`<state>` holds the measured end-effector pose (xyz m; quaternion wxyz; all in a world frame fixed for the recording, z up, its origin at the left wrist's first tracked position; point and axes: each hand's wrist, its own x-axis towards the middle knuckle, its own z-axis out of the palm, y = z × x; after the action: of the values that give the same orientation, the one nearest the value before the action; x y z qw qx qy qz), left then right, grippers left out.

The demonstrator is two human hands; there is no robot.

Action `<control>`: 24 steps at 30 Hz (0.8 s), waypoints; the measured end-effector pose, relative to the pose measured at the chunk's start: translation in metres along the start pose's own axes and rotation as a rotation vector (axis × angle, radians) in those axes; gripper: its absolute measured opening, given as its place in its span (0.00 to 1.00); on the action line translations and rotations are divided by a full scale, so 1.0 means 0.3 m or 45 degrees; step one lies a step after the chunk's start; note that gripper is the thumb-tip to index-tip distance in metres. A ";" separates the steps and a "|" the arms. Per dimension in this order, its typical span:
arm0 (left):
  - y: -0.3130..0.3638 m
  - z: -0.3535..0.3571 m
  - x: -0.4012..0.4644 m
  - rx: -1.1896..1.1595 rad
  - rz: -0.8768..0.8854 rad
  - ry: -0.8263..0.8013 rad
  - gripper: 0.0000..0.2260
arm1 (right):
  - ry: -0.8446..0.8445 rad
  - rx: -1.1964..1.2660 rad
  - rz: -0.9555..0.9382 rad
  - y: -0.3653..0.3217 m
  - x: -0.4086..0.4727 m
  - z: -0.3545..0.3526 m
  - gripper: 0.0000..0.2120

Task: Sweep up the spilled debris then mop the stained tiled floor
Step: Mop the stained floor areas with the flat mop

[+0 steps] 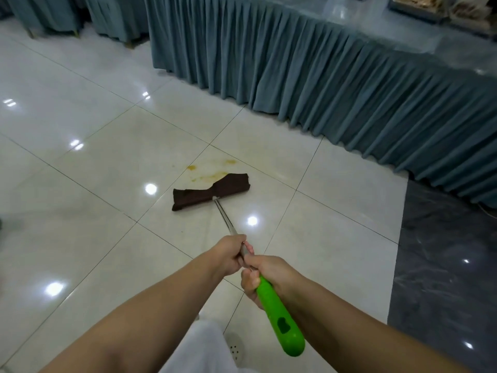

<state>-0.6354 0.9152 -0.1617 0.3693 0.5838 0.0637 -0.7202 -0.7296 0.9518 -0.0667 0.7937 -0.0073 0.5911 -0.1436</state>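
Note:
A flat mop with a dark brown cloth head lies on the glossy white tiled floor, its right end touching an orange-yellow stain. A thin metal shaft runs from the head back to a bright green handle. My left hand grips the shaft just above the green part. Right behind it, my right hand grips the top of the green handle. No loose debris shows on the tiles.
A long table with a pleated blue-grey skirt runs along the far and right side. Covered chairs stand at the top left. Dark marble tiles border the floor at right. My white trouser leg and shoe are below.

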 end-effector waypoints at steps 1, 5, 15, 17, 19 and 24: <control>-0.003 0.006 -0.005 -0.017 -0.010 -0.004 0.10 | 0.003 -0.005 0.000 -0.002 -0.014 -0.002 0.07; -0.004 0.040 -0.055 -0.038 0.003 -0.057 0.10 | 0.002 -0.047 0.001 -0.023 -0.099 -0.024 0.08; -0.130 0.086 -0.184 -0.110 -0.064 -0.212 0.09 | 0.040 -0.180 0.118 0.000 -0.305 -0.125 0.09; -0.170 0.080 -0.201 -0.108 -0.100 -0.217 0.09 | 0.054 -0.205 0.145 0.028 -0.327 -0.140 0.08; -0.211 0.071 -0.215 -0.118 -0.125 -0.213 0.09 | 0.072 -0.246 0.163 0.061 -0.337 -0.154 0.10; -0.291 0.045 -0.239 -0.116 -0.146 -0.162 0.09 | 0.130 -0.257 0.168 0.135 -0.335 -0.178 0.11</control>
<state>-0.6959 1.0039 -0.1234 0.3570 0.5148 0.1059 -0.7723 -0.7971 1.0228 0.0041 0.7656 -0.0410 0.6413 -0.0310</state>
